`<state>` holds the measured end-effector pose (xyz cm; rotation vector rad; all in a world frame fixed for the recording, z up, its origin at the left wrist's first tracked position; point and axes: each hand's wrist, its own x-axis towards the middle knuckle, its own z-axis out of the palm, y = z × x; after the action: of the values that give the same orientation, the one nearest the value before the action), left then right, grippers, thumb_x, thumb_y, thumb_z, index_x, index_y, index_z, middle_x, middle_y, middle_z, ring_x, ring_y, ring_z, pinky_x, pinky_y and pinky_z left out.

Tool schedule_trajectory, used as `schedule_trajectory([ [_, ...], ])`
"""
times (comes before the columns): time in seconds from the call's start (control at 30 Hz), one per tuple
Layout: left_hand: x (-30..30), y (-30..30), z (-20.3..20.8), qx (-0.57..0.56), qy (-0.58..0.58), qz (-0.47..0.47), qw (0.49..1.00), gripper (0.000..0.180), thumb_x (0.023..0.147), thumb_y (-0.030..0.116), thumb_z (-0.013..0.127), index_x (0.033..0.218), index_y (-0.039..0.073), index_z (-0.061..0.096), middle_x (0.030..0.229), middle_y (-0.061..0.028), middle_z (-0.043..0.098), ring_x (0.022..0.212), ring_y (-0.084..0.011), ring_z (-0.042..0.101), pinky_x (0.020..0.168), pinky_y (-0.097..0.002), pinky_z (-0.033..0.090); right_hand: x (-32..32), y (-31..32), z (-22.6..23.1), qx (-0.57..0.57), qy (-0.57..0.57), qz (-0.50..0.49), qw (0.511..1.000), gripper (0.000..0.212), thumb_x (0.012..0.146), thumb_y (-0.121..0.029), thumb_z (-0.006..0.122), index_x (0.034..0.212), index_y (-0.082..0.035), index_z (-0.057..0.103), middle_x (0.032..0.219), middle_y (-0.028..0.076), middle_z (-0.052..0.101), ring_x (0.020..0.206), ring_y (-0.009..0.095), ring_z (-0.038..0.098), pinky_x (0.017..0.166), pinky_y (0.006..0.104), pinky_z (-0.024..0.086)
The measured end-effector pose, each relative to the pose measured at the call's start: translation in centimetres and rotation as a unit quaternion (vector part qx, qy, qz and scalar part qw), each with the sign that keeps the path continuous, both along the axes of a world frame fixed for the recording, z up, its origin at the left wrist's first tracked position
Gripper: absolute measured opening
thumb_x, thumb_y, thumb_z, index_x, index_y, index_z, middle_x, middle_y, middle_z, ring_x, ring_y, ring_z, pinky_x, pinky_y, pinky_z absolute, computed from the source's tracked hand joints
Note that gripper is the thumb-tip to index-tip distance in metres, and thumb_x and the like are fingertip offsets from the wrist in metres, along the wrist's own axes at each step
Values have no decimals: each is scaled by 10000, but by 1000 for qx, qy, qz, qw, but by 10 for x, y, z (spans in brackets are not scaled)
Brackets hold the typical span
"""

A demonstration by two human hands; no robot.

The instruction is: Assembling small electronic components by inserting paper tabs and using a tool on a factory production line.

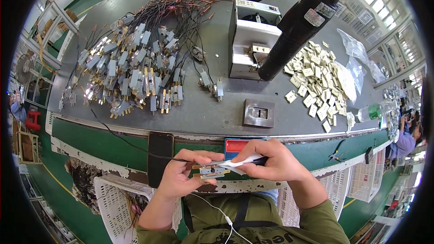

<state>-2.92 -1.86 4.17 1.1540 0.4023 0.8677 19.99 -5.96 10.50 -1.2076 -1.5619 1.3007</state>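
Observation:
My left hand (177, 178) is closed on a small grey electrical part (210, 171) with brass-coloured terminals. A black wire (149, 153) runs from it to the left. My right hand (282, 165) is closed round a white, cloth-like wrap (240, 161) with a dark handle-like piece (261, 161) showing between the fingers. The front of the wrap meets the part's right side; what lies under it is hidden. Both hands are over the near edge of the bench, in front of a red-and-blue tray (235, 145). A black phone (159, 165) lies beside my left hand.
A heap of wired grey parts (131, 70) covers the bench's left side. A metal block (258, 113) stands near the middle. Behind it is a machine (253, 36) with a black cylinder (298, 31). White plastic pieces (318, 86) lie at the right, pliers (336, 152) nearer.

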Motion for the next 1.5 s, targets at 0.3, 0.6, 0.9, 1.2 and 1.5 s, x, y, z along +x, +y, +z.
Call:
schedule_trajectory([
  [0.3,-1,-2,0,3,-3,-2,1000,488,660,-5,801,1011,53,467,1090,-238,594,1043,-309,606,868,-398,528,-1,-2,-1,-11,0,18,1000,157,774,-45,674,927,-10,666,774,63,669,664,112,632,597,237,479],
  [0.6,-1,-3,1,3,-6,0,1000,491,657,7,806,1010,46,467,1087,-237,596,1043,-310,605,869,-404,529,2,0,-1,7,-5,34,999,155,772,-35,670,924,-7,666,762,62,668,637,117,630,574,241,477],
  [0.9,0,-3,1,-5,-7,-4,1000,487,662,17,804,1015,36,469,1097,-238,590,1040,-302,607,873,-401,530,1,-1,0,5,-11,27,1000,159,766,-27,662,924,-12,664,734,54,669,617,107,625,556,233,468],
  [1.2,1,-3,1,2,10,-1,1000,489,670,-1,795,1024,47,461,1105,-242,585,1048,-302,603,870,-399,526,4,-3,3,11,-21,12,1000,169,753,-24,663,921,-13,662,736,62,672,623,109,631,562,236,475],
  [1.5,3,0,3,43,22,15,999,496,668,-27,786,1029,54,456,1119,-244,578,1063,-307,593,881,-397,519,5,-11,4,-8,-47,33,998,167,785,-61,647,951,-44,641,792,88,667,680,229,659,632,294,501],
])
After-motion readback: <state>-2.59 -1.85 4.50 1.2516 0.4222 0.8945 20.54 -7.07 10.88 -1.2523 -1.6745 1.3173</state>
